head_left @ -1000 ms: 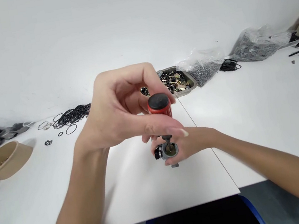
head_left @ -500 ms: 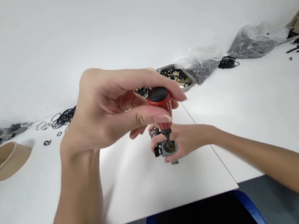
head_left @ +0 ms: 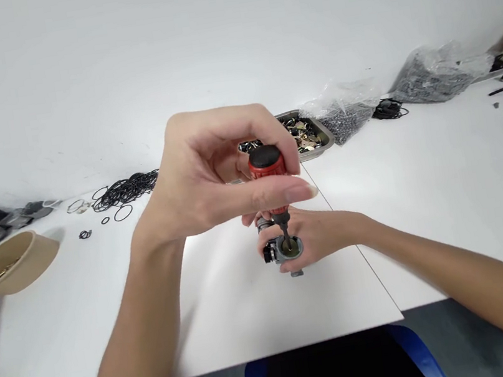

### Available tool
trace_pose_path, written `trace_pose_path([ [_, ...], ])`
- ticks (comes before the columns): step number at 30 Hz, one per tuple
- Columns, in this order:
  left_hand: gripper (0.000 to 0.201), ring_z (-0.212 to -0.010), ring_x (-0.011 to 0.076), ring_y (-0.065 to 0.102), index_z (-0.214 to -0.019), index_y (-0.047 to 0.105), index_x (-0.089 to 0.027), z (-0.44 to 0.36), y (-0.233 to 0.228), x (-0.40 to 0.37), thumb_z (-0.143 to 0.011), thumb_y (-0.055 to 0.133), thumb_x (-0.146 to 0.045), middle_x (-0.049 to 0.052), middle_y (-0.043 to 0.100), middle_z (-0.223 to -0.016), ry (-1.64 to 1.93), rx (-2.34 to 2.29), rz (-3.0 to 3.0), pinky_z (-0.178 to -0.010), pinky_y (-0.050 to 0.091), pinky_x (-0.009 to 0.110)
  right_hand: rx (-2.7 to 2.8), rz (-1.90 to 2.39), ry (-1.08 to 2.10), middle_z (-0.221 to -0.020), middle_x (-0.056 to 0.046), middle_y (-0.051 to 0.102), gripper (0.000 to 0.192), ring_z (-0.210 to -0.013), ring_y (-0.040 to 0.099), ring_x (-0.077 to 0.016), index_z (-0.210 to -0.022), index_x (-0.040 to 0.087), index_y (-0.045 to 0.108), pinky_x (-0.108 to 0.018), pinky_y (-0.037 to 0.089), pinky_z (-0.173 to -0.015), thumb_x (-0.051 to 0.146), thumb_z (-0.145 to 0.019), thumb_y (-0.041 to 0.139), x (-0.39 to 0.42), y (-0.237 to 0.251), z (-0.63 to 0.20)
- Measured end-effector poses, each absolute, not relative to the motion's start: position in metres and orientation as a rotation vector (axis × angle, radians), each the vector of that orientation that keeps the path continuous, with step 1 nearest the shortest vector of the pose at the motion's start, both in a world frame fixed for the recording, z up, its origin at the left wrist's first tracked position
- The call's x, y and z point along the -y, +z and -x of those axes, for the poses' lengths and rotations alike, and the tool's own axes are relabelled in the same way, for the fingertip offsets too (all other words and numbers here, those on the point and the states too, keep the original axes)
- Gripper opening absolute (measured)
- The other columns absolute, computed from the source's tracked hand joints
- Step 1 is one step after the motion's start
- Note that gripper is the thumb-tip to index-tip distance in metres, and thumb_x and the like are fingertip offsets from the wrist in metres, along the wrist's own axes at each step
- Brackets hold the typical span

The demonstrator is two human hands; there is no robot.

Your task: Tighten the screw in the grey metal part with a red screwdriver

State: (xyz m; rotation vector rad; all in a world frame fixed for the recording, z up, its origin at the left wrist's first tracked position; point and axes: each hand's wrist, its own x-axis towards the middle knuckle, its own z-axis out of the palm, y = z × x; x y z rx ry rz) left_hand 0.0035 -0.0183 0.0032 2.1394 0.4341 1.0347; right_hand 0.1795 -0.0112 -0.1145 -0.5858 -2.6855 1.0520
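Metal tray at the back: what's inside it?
The metal tray holds jumbled small black and gold-coloured parts. The left hand covers much of its left side, hiding what lies there.

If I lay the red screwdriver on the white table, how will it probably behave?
The red screwdriver may roll, since its handle looks round. It should stay stiff, as its shaft looks straight and metallic. The handle seems textured, so it probably will not slip easily.
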Motion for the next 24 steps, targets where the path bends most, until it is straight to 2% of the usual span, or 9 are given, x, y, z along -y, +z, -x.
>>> trace_pose_path([
  [5, 0.027, -0.047, 0.0103, 0.056, -0.081, 0.062, -0.018, -0.001, -0.003, 0.010, -0.066, 0.083, -0.026, 0.002, 0.064, -0.068, 0.986, -0.426, -2.061, -0.037, 0.044, 0.024, 2.687, 0.589, 1.048, -0.122, -0.006, 0.042, 0.036, -0.120, 0.042, -0.0256, -0.112, 0.029, 0.062, -0.043, 0.037, -0.104, 0.031, -0.077, 0.070, 0.011, -0.115, -0.180],
  [10, 0.031, -0.053, 0.0117, 0.059, -0.070, 0.058, -0.019, -0.004, -0.007, 0.006, -0.061, 0.086, -0.028, -0.002, 0.059, -0.062, 1.000, -0.356, -2.000, -0.041, 0.049, 0.024, 2.676, 0.618, 1.086, -0.123, -0.006, 0.044, 0.034, -0.116, 0.045, -0.0252, -0.110, 0.028, 0.062, -0.041, 0.040, -0.101, 0.031, -0.077, 0.070, 0.012, -0.112, -0.180],
  [13, 0.030, -0.059, 0.0133, 0.062, -0.066, 0.059, -0.019, -0.006, -0.005, 0.009, -0.059, 0.087, -0.028, 0.000, 0.061, -0.063, 1.015, -0.308, -2.029, -0.044, 0.051, 0.024, 2.673, 0.618, 1.095, -0.125, -0.006, 0.043, 0.034, -0.115, 0.046, -0.0252, -0.111, 0.028, 0.062, -0.040, 0.042, -0.099, 0.031, -0.077, 0.069, 0.012, -0.111, -0.181],
  [19, 0.022, -0.067, 0.0183, 0.065, -0.073, 0.068, -0.021, -0.002, 0.002, 0.017, -0.063, 0.085, -0.031, 0.006, 0.068, -0.073, 0.973, -0.362, -2.059, -0.045, 0.052, 0.027, 2.695, 0.633, 1.078, -0.126, -0.006, 0.041, 0.035, -0.114, 0.047, -0.0252, -0.110, 0.027, 0.063, -0.043, 0.042, -0.100, 0.031, -0.077, 0.070, 0.012, -0.109, -0.180],
  [24, 0.020, -0.055, 0.0129, 0.060, -0.083, 0.071, -0.017, 0.004, 0.004, 0.017, -0.069, 0.081, -0.026, 0.007, 0.070, -0.078, 0.958, -0.418, -2.089, -0.041, 0.046, 0.025, 2.685, 0.563, 1.043, -0.124, -0.006, 0.041, 0.034, -0.122, 0.040, -0.0251, -0.110, 0.028, 0.062, -0.043, 0.037, -0.106, 0.030, -0.077, 0.070, 0.011, -0.114, -0.179],
])
